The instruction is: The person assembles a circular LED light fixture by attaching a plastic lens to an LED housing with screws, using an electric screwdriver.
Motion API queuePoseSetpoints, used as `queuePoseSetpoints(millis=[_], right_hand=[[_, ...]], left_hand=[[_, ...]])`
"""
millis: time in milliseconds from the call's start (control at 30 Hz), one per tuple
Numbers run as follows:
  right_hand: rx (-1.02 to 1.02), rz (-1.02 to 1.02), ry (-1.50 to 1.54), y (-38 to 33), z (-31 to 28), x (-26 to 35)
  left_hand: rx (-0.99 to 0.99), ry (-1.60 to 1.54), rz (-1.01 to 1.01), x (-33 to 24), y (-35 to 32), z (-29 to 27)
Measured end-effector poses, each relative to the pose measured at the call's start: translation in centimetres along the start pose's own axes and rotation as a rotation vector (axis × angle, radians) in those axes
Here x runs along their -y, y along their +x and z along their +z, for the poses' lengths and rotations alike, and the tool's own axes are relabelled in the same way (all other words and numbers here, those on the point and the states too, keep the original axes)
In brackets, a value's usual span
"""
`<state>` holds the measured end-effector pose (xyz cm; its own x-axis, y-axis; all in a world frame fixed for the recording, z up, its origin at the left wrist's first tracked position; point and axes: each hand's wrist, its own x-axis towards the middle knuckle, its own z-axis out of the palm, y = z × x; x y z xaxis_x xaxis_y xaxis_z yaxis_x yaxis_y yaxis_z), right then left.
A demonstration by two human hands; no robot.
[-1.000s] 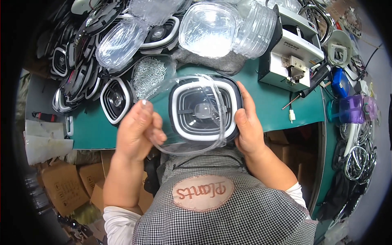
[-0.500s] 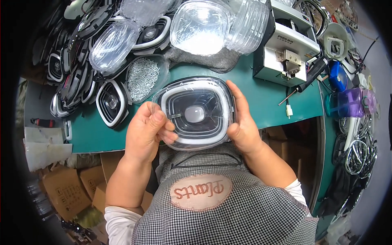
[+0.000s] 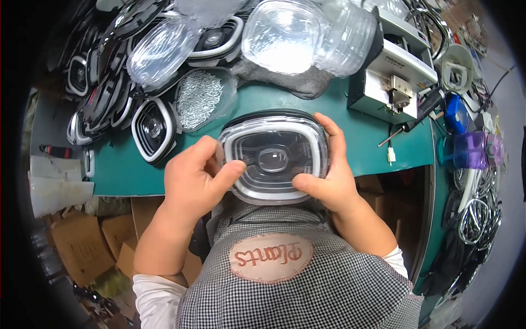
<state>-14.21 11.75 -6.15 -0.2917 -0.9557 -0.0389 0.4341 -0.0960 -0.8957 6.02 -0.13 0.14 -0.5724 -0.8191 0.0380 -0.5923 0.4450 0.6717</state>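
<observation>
Item in hand: my left hand and right hand, fingers clamped on both sides of one headlamp unit held over the green bench; clear cover looks seated (not verified); dish of screws untouched, loose covers and stacked units remaining

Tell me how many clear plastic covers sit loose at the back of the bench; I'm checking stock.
3 clear covers: one at back left, one at back centre, one ribbed beside it on the right. Others may be hidden in the pile of lamps.
</observation>
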Motion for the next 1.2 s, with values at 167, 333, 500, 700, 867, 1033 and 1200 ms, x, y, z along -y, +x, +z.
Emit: queuePoseSetpoints(millis=[167,333,500,700,867,1033,1200], right_hand=[[-0.031,-0.029,0.005,-0.4,0.5,0.0],[0.068,-0.113,0.049,-0.9,0.1,-0.2],[0.098,-0.103,0.021,-1.2,0.2,0.1],[0.114,-0.025,-0.054,-0.6,0.9,1.8],[0.003,0.030,-0.110,0.0,1.7,2.6],[-0.033,-0.069,-0.058,0.1,2.1,4.2],[-0.051,-0.181,0.022,-1.2,2.9,3.5]], left_hand=[[-0.081,0.416,0.093,0.3,0.0,0.1],[0.193,-0.749,-0.046,2.0,-0.8,1.9],[0.164,-1.109,-0.130,0.7,-1.5,3.4],[0.150,-1.140,-0.123,0.9,-0.7,3.2],[0.191,-1.210,-0.140,1.4,0.5,3.6],[0.227,-1.212,0.044,0.9,0.2,3.7],[0.146,-1.268,0.116,0.0,0.0,3.8]])
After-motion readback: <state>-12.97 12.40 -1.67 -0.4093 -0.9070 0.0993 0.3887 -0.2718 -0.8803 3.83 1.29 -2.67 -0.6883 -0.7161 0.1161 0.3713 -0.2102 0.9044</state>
